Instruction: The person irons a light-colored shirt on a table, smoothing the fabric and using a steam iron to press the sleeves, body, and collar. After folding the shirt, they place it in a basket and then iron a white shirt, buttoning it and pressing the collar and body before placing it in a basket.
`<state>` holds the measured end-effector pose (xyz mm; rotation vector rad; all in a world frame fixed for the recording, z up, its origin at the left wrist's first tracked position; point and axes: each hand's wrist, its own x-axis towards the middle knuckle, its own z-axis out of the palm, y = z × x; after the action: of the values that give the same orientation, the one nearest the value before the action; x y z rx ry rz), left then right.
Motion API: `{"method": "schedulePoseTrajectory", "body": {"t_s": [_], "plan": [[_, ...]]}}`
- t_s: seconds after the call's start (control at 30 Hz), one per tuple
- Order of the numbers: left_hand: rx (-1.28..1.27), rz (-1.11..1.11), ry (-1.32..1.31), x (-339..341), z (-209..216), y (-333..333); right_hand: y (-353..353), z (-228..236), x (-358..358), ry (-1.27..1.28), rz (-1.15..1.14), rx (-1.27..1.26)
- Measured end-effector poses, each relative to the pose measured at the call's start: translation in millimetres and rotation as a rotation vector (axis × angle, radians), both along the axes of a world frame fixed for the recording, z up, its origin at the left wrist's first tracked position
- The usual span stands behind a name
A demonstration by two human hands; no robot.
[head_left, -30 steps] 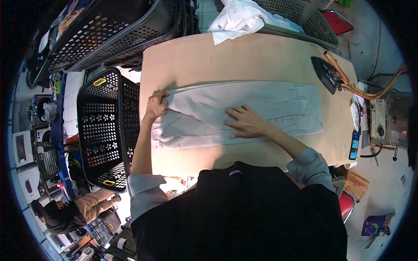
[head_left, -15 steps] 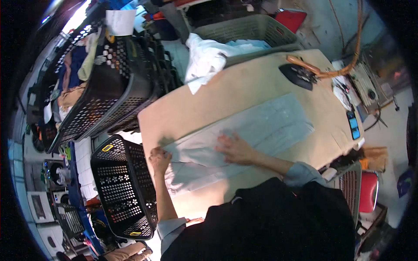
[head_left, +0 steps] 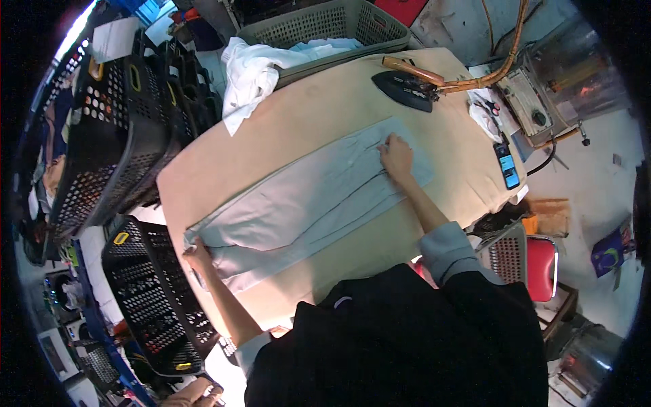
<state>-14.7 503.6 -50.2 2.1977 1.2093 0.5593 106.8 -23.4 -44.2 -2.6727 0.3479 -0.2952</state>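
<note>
A long, light grey folded garment lies slantwise across the padded beige ironing table, with wrinkles and a long crease along its near side. My left hand is closed on its left end, at the table's left edge. Toward the garment's right end, my right hand has its fingers curled down and pinching the cloth. Beyond that hand an iron with a wooden handle rests on the far right of the table, its brown-wrapped hose leading up and away.
A grey-green basket with white cloth hanging over its rim stands past the far edge. Black perforated crates line the left side. A phone and scissors lie at the right edge; a red chair is beyond.
My right hand has gone from lying spread on the garment's middle to gripping near its right end. My left hand still holds the left end. The whole view has shifted.
</note>
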Motion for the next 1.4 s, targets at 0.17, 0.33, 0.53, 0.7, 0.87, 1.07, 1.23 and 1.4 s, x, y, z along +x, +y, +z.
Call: {"method": "schedulePoseTrajectory", "body": {"t_s": [0.17,0.33,0.53,0.7,0.87,1.07,1.23,1.4], "plan": [[-0.353,0.092,-0.152,-20.8,-53.2,52.3,-5.7,2.2,11.2,-0.069,0.210,0.144],[-0.521,0.165,-0.227,5.3,14.6,-8.5,-36.0,23.7,21.9,0.303,0.302,-0.061],[0.449,-0.281,0.014,-2.1,43.5,-50.4,-82.9,81.8,106.5,-0.158,0.213,-0.569],[0.482,-0.674,0.164,-21.3,28.1,-170.2,-129.2,99.4,176.9,0.147,0.469,-0.678],[0.405,-0.663,0.305,-41.5,30.3,-200.6,-155.2,74.5,211.9,0.162,0.595,-0.309],[0.525,-0.377,0.170,-22.8,30.9,-93.5,-70.4,111.6,138.1,0.147,0.713,-0.194],[0.438,-0.417,0.342,-18.7,22.1,-16.7,53.2,126.5,41.9,0.275,0.908,-0.172],[0.228,-0.491,-0.108,-29.4,28.3,21.9,183.9,92.4,-34.3,0.263,1.157,-0.088]]}}
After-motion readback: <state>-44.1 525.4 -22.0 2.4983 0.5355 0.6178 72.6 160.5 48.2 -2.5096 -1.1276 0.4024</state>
